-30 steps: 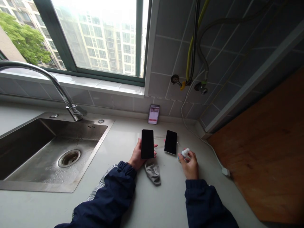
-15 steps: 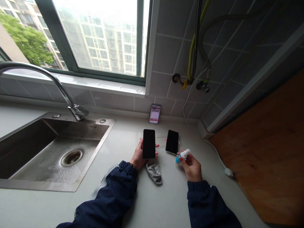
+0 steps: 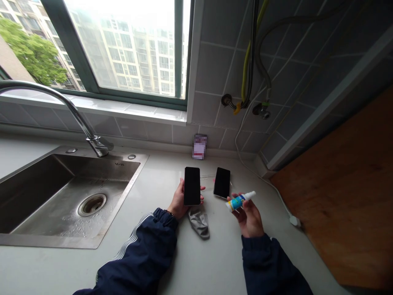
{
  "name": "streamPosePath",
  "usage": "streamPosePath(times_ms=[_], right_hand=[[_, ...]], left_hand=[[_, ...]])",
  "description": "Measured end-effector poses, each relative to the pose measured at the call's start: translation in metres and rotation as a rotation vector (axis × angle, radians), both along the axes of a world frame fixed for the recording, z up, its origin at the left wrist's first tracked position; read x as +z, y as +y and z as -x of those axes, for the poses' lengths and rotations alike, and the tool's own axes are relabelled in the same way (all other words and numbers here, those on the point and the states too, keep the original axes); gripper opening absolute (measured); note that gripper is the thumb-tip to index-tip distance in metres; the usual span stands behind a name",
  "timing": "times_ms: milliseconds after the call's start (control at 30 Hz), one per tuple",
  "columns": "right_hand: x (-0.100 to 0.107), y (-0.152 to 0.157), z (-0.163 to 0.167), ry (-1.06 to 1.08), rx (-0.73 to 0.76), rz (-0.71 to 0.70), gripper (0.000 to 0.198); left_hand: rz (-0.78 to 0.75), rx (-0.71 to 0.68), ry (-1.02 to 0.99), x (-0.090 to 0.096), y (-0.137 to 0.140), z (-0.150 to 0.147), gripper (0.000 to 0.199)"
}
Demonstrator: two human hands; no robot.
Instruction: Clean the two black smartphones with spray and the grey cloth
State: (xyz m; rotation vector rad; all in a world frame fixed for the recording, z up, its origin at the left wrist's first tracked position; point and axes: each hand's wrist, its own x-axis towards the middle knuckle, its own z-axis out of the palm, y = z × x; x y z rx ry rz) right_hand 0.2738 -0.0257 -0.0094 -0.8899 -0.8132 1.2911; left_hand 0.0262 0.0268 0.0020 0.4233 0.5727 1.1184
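My left hand (image 3: pixel 178 199) is closed around a black smartphone (image 3: pixel 192 186), its dark screen facing me and fingertips showing along the right edge. In my right hand (image 3: pixel 250 217) is a small spray bottle (image 3: pixel 241 200) with a white top and a blue, yellow and white label, lying tilted across the fingers. A second dark phone (image 3: pixel 222 182) rests on the counter between the hands, just beyond the bottle. Below the held phone, a crumpled grey cloth (image 3: pixel 199 223) lies on the counter beside my left wrist.
A steel sink (image 3: pixel 123 209) with a curved faucet (image 3: pixel 75 110) is on the left. Against the back wall leans a small blurred rectangular item (image 3: pixel 199 146). A white cable (image 3: pixel 270 184) with a plug (image 3: pixel 294 221) runs along the right, near a wooden panel (image 3: pixel 344 196).
The bottle has turned in my right hand, so its label now shows and its white top points further right. My left hand and the held phone stay nearly still.
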Motion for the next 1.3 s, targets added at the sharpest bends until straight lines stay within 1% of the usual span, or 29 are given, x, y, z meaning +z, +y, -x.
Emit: streamPosePath(times_ms=[33, 100, 133, 233, 333, 400, 467, 600, 833, 933, 1000, 1133, 1233, 1300], right_hand=[[0.0, 0.0, 0.002, -0.005, 0.038, 0.027, 0.049], [-0.001, 0.0, 0.006, -0.074, 0.178, 0.1, 0.051], [-0.001, 0.0, 0.008, -0.083, 0.201, 0.108, 0.053], [-0.002, -0.001, 0.013, -0.03, 0.125, 0.089, 0.053], [-0.001, -0.003, 0.017, -0.106, 0.222, 0.12, 0.054], [0.002, -0.003, 0.019, -0.118, 0.258, 0.135, 0.055], [0.005, -0.001, 0.023, -0.06, 0.289, 0.143, 0.055], [0.013, 0.01, 0.032, 0.089, 0.416, 0.159, 0.052], [0.024, 0.031, 0.063, 0.217, 0.492, 0.147, 0.045], [0.026, 0.035, 0.075, 0.21, 0.48, 0.114, 0.041], [0.025, 0.035, 0.081, 0.152, 0.447, 0.075, 0.041], [0.014, 0.033, 0.086, -0.105, 0.343, 0.009, 0.049], [0.004, 0.031, 0.087, -0.253, 0.245, -0.036, 0.05], [0.002, 0.03, 0.086, -0.325, 0.193, -0.069, 0.054]], left_hand=[[0.0, -0.002, 0.003, 0.0, 0.0, 0.0, 0.074], [0.001, -0.006, 0.001, 0.001, -0.001, 0.0, 0.073], [0.0, -0.006, -0.002, 0.001, -0.001, 0.0, 0.072], [-0.009, -0.001, -0.007, 0.0, -0.001, 0.0, 0.071], [-0.017, -0.01, -0.001, 0.0, 0.0, 0.0, 0.071], [-0.019, -0.01, 0.002, 0.0, 0.0, -0.001, 0.071], [-0.019, -0.004, 0.005, 0.0, 0.0, -0.001, 0.072], [-0.025, -0.01, 0.02, 0.001, -0.002, -0.001, 0.073], [-0.034, -0.017, -0.013, -0.002, -0.001, -0.001, 0.072], [-0.043, -0.019, -0.027, -0.002, 0.001, -0.002, 0.074], [-0.045, -0.018, -0.04, -0.003, 0.001, -0.003, 0.076], [-0.042, -0.02, -0.047, -0.004, 0.002, -0.003, 0.078], [-0.009, 0.043, -0.032, -0.005, 0.002, -0.002, 0.069], [-0.001, 0.067, -0.026, -0.005, 0.001, -0.002, 0.066]])
